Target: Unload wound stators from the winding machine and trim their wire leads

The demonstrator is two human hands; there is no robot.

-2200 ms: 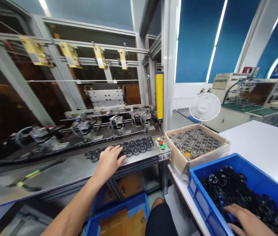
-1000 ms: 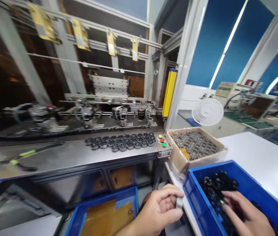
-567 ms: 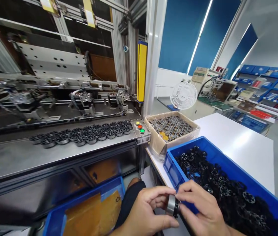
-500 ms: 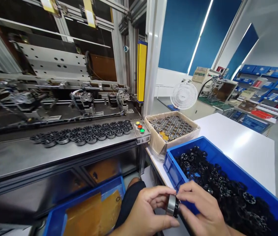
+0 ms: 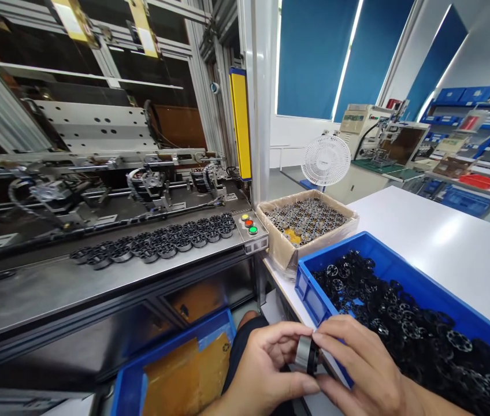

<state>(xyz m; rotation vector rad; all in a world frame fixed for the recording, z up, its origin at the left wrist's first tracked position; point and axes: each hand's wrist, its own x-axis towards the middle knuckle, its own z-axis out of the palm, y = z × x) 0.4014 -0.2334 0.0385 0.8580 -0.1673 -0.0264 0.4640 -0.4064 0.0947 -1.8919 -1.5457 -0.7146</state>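
My left hand and my right hand meet low in the middle, both pinched on a small round part with a metal rim and a black face. They hover just in front of the near corner of a blue bin filled with black ring parts. Two rows of similar round parts lie on the steel machine shelf to the left.
A cardboard box of metal ring parts stands behind the blue bin on a white table. A button panel sits at the shelf's right end. Another blue bin lies on the floor below. A white fan stands farther back.
My left hand came off the parts on the shelf, and my right hand came out of the blue bin. Both now grip one round part together; the view swung right.
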